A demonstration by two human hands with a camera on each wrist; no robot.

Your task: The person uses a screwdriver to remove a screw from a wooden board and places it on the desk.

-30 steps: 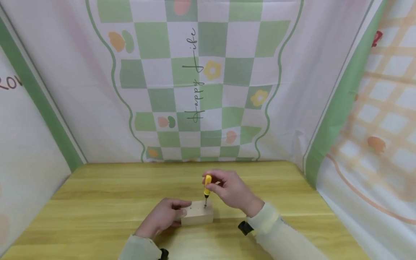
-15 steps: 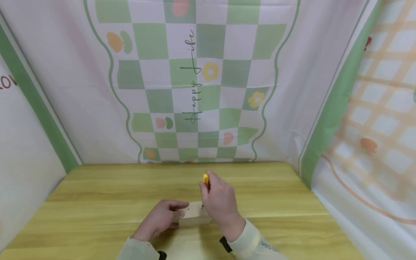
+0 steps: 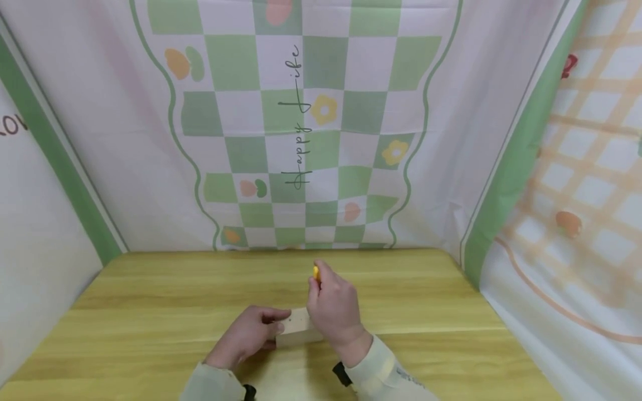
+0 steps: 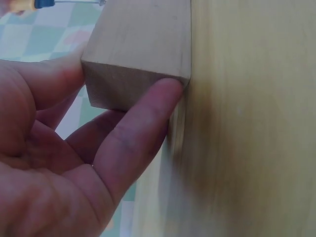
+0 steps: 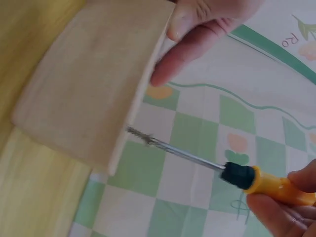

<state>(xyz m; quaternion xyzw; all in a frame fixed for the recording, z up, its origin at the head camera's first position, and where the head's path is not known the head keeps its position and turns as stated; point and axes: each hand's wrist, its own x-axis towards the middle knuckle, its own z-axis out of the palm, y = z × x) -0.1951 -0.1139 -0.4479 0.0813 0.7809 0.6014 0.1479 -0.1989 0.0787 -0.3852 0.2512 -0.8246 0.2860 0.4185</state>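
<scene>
A pale wooden block (image 3: 299, 336) lies on the table, with small dark holes in its top face. My left hand (image 3: 253, 334) grips its left end, fingers at the far side and thumb near the end; in the left wrist view a fingertip presses the end of the block (image 4: 140, 34). My right hand (image 3: 335, 312) pinches the yellow handle of a screwdriver (image 5: 276, 185) over the block's right end. In the right wrist view the steel shaft meets a screw (image 5: 139, 135), whose threads stand partly out of the top face. From the head, my right hand hides shaft and screw.
The wood-grain table (image 3: 165, 301) reaches back to a hanging cloth (image 3: 326, 150) with green and white checks. More cloth hangs at the left and right sides. Dark straps (image 3: 342, 374) sit at both wrists.
My right hand has turned around the screwdriver handle and swung left, now covering the shaft and the block's right end. The left hand keeps its grip on the block. The head view has shifted slightly.
</scene>
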